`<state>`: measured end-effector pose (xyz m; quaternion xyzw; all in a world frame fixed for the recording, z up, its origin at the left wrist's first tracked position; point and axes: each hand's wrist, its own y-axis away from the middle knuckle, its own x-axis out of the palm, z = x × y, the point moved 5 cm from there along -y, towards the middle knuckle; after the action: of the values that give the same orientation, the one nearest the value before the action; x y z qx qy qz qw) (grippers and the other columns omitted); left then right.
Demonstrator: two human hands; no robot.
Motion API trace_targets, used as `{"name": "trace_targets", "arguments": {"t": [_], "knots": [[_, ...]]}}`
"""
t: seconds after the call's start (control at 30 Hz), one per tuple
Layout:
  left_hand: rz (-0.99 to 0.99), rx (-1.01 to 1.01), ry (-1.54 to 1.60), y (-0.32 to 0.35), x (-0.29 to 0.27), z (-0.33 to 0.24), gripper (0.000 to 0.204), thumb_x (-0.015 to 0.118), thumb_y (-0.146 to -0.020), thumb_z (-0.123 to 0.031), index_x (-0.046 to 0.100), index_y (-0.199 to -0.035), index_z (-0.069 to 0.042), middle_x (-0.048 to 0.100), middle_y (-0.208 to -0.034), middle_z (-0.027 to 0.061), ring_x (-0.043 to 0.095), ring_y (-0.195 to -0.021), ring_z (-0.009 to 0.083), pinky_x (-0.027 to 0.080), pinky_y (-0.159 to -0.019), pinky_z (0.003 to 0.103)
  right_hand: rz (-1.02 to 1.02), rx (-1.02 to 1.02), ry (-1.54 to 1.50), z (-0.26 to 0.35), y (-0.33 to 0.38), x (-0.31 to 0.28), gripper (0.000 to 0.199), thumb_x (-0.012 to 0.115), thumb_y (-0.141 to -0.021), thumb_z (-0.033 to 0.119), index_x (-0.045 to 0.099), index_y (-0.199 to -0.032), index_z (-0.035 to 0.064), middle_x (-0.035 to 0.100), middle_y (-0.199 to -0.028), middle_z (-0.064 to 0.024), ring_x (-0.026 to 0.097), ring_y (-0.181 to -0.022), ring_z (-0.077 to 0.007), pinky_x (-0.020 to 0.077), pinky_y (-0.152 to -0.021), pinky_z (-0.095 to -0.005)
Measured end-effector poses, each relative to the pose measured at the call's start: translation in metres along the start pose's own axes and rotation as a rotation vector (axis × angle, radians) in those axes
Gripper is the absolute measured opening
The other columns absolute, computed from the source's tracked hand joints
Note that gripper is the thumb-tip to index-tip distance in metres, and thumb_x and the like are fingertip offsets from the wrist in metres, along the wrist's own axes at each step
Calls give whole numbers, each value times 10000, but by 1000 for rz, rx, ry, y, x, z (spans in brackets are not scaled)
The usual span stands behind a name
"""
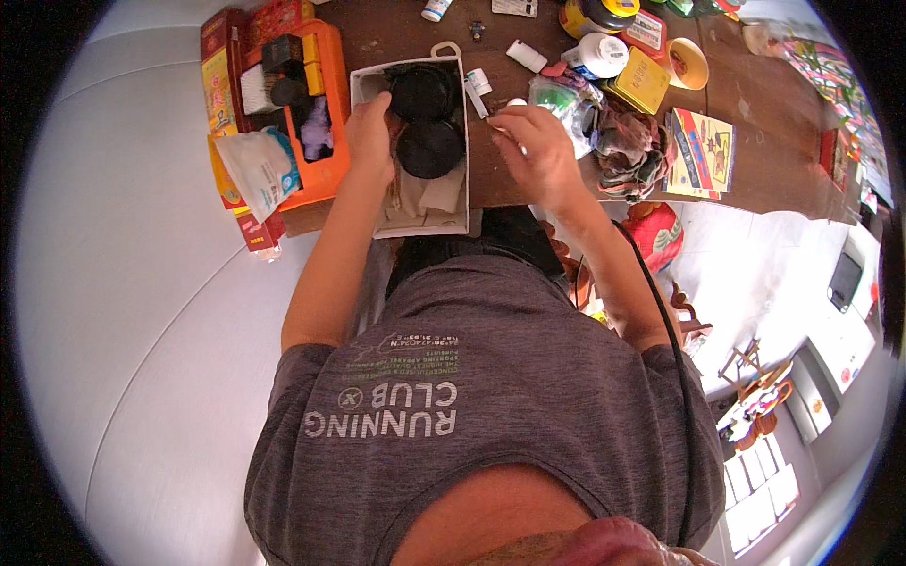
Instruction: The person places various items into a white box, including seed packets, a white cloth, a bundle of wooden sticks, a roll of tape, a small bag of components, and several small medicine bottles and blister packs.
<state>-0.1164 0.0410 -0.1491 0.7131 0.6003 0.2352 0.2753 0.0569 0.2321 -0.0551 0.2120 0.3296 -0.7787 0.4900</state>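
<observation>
Daylight comes from the window point(755, 495) at 4 o'clock, its panes blown out to white, and glares off the pale floor point(713, 250) at 3 o'clock. The brown table point(779, 146), from 12 to 2 o'clock, is dimmer; the black discs point(429, 149) at 12 o'clock hold little detail. Fisheye distortion bows the seams point(175, 347) at 9 o'clock, and the corners are black.

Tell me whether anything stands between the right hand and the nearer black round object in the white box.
Yes: the white box's right wall lies between the right hand and the black round object. Nothing else visible does.
</observation>
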Motion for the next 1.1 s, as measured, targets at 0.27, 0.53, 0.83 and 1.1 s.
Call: {"name": "trace_targets", "arguments": {"t": [0.27, 0.53, 0.83, 1.1], "knots": [[-85, 563, -710, 50, -34, -26, 575, 665, -932, -264, 506, -1393, 41, 605, -1346, 231, 609, -1202, 301, 522, -918, 427, -65, 264, 176, -51, 34, -43, 185, 717, -854, 103, 693, -1035, 83, 682, -1052, -124, 643, -972, -356, 523, -841, -439], [-101, 676, -1333, 1, -51, -13, 425, 624, -929, -245, 612, -1247, 38, 693, -1042, 276, 672, -960, 459, 528, -837, 530, 38, 260, 180, -42, 33, -24, 204, 713, -858, 127, 680, -1053, 79, 676, -1062, -129, 636, -985, -366, 520, -854, -450], [-142, 781, -1296, -12, -73, -30, 331, 600, -936, -263, 657, -1131, -2, 699, -1002, 254, 671, -933, 457, 526, -817, 537, -55, 450, 495, -65, 54, -35, 541, 814, -800, 355, 648, -1194, 25, 654, -1191, -172, 596, -1131, -370, 478, -976, -468], [-156, 592, -1341, -17, -71, -30, 464, 628, -926, -321, 624, -1282, -24, 703, -1116, 233, 665, -1051, 420, 528, -879, 493, 109, 570, 568, -79, 50, -18, 680, 812, -770, 342, 583, -1350, 72, 610, -1249, -193, 576, -1179, -374, 492, -979, -473]]}}
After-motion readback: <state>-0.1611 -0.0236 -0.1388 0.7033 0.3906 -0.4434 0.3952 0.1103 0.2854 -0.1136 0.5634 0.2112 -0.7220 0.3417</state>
